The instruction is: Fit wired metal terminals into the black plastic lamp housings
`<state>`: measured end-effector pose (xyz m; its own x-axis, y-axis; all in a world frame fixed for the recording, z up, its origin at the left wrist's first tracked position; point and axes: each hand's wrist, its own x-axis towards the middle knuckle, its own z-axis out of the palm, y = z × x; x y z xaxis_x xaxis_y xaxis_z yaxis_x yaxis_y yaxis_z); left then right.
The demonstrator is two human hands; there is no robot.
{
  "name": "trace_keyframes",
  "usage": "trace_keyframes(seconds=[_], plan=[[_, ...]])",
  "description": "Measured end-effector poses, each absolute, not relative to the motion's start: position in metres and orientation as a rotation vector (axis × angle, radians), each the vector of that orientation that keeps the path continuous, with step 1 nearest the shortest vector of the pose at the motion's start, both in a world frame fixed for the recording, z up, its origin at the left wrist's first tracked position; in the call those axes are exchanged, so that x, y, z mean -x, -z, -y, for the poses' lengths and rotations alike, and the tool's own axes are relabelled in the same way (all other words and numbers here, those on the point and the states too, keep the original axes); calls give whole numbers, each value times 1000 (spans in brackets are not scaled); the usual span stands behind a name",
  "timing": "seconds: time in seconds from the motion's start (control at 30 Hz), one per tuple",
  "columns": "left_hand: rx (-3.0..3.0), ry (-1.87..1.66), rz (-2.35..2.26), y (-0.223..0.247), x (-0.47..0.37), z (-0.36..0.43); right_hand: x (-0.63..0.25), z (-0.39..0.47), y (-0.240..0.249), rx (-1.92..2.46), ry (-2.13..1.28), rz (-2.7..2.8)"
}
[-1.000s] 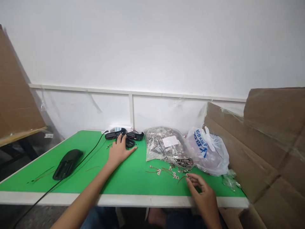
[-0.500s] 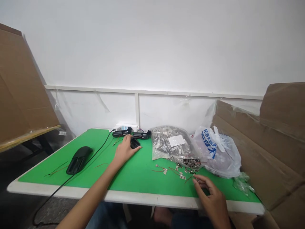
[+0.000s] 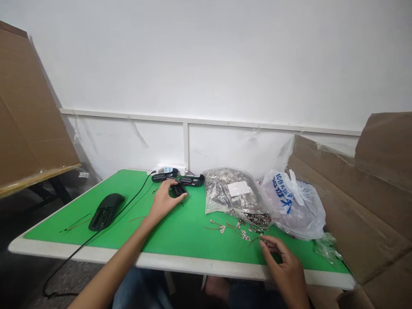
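My left hand (image 3: pixel 166 199) curves over a black plastic casing (image 3: pixel 179 190) near the back of the green tabletop, gripping it between thumb and fingers. Beyond it lie two similar black casings, one with an open hollow (image 3: pixel 192 181) and one farther left (image 3: pixel 165 175). By the front right edge, my right hand (image 3: pixel 285 262) pinches a small part with a thin red wire (image 3: pixel 254 240); the part itself is mostly hidden by the fingertips. Several small metal contacts (image 3: pixel 245 235) with red wires are scattered just left of that hand.
A clear bag of metal parts (image 3: pixel 222 193) and a tied white plastic bag (image 3: pixel 299 210) stand at the back right. Another black casing (image 3: pixel 106 211) sits at left beside a black cable (image 3: pixel 135 196). Cardboard (image 3: pixel 334 193) borders the right side; a white wall is behind.
My left hand and its black casing have shifted slightly left. The right hand keeps its pinch almost in place. The whole view has moved a little.
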<state>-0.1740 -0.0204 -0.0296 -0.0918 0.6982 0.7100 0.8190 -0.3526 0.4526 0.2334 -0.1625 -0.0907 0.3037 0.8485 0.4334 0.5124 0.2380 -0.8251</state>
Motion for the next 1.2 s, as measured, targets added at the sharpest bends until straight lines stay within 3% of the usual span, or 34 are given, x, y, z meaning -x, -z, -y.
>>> trace_keyframes(seconds=[0.37, 0.53, 0.8, 0.9, 1.2], plan=[[2024, 1465, 1569, 27, 172, 26, -232, 165, 92, 1400, -349, 1363], [2099, 1481, 1519, 9, 149, 36, -235, 158, 80, 1315, -578, 1273], [2180, 1793, 851, -49, 37, 27, -196, 59, -34, 935, -667, 893], [2172, 1851, 734, -48, 8, 17, -166, 7, -58, 844, -931, 951], [2363, 1847, 963, 5, 29, -1, -134, -20, -6, 829, -1223, 1100]])
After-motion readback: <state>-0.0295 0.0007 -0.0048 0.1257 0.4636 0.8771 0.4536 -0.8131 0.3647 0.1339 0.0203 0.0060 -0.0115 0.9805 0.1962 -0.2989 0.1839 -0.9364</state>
